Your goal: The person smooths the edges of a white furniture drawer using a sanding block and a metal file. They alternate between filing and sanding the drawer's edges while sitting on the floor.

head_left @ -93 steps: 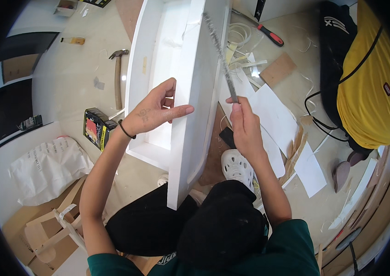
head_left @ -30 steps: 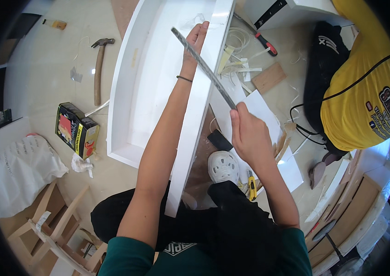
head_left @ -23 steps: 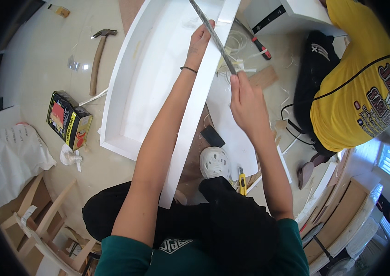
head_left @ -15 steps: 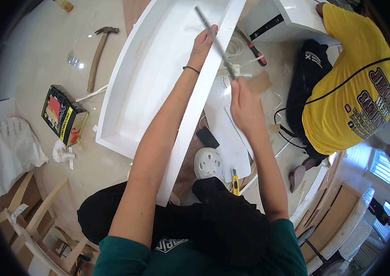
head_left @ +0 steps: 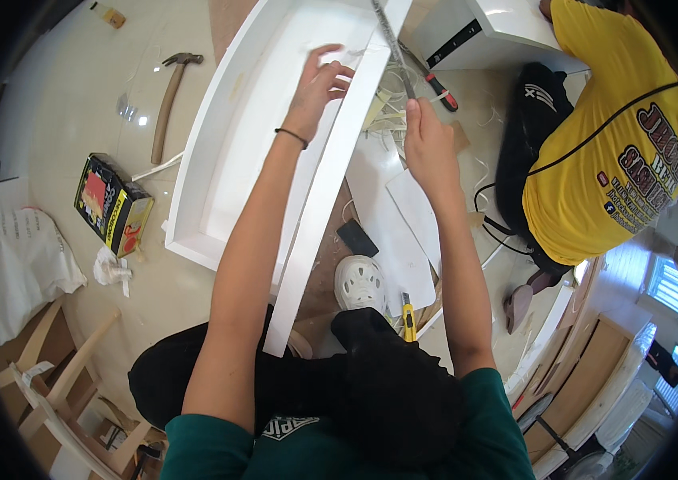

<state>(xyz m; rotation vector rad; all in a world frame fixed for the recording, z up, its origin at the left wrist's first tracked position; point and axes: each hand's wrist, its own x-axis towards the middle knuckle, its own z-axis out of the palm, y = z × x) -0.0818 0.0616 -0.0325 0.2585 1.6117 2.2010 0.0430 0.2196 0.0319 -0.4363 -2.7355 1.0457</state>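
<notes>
A long white curved furniture frame point(head_left: 219, 152) stands on the floor in front of me. My left hand point(head_left: 319, 84) reaches over its right edge rail point(head_left: 331, 180), fingers spread, resting near the top of that rail. My right hand point(head_left: 427, 144) grips the handle end of a long metal file point(head_left: 387, 40), whose blade lies slanted against the rail's upper edge. White strips and shavings point(head_left: 387, 120) lie beside the rail under the file.
A hammer point(head_left: 169, 96) and a colourful box point(head_left: 111, 204) lie on the floor to the left. A red-handled screwdriver point(head_left: 435, 84), a yellow utility knife point(head_left: 408, 316) and white panels point(head_left: 391, 208) lie to the right. A person in a yellow shirt point(head_left: 603, 152) crouches at right.
The view has tilted, sliding the frame and the person in yellow downward. My left hand has opened and shifted lower on the rail; my right hand still grips the file.
</notes>
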